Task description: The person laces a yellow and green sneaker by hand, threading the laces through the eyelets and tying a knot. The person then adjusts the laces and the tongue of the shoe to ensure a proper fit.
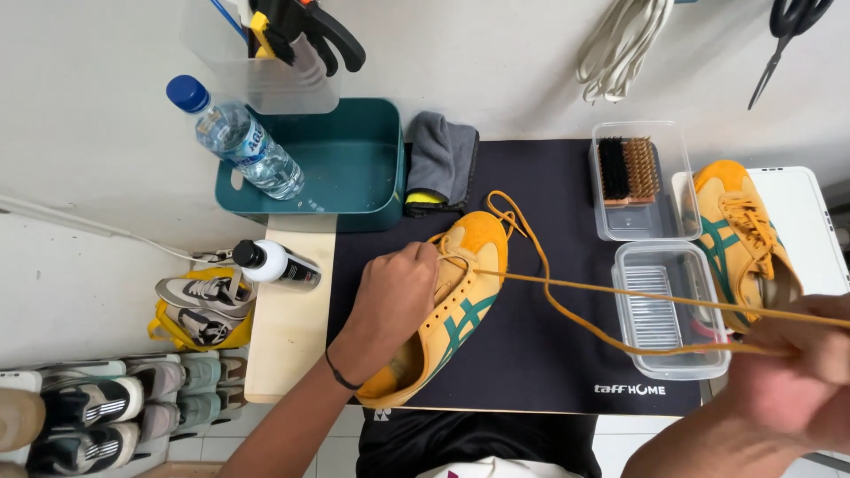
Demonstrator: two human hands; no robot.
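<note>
We pin the yellow shoe with our left hand, fingers wrapped over it, while our right hand, fingers closed on the lace, draws it mostly free; the top eyelets look threaded.

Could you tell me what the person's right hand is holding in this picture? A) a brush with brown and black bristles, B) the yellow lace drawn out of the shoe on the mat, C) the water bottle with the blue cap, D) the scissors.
B: the right hand grips the yellow lace, which runs taut from the yellow shoe that the left hand holds down on the dark mat.
</note>
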